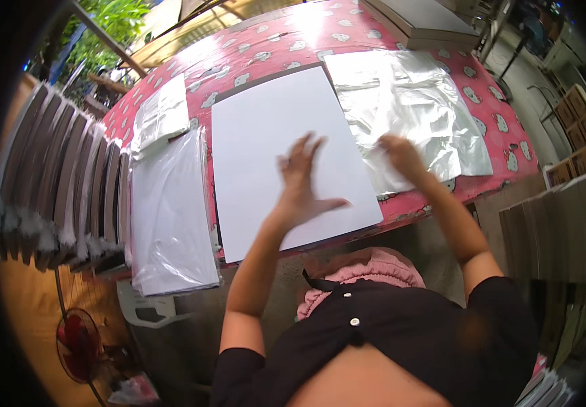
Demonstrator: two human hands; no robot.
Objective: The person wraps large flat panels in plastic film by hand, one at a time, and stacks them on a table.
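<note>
A large white sheet [276, 136] lies in the middle of the table, on a slightly larger dark sheet or board whose edge shows. My left hand [299, 180] is over it, fingers spread and slightly blurred, holding nothing. To the right, a pile of clear plastic bags [435, 122] spreads out shiny and creased. Over the pile's left side is my right hand [401, 156], fingers drawn together on a clear plastic bag [391, 102] that looks smeared by motion; the exact grip is blurred.
Left of the white sheet lies a stack of plastic-wrapped white sheets [171, 217], with folded plastic [160, 115] beyond. Tall stacks of wrapped boards [62, 163] stand at far left, grey boards [557, 224] at right. A flat box [421, 24] sits on the pink tablecloth [259, 51].
</note>
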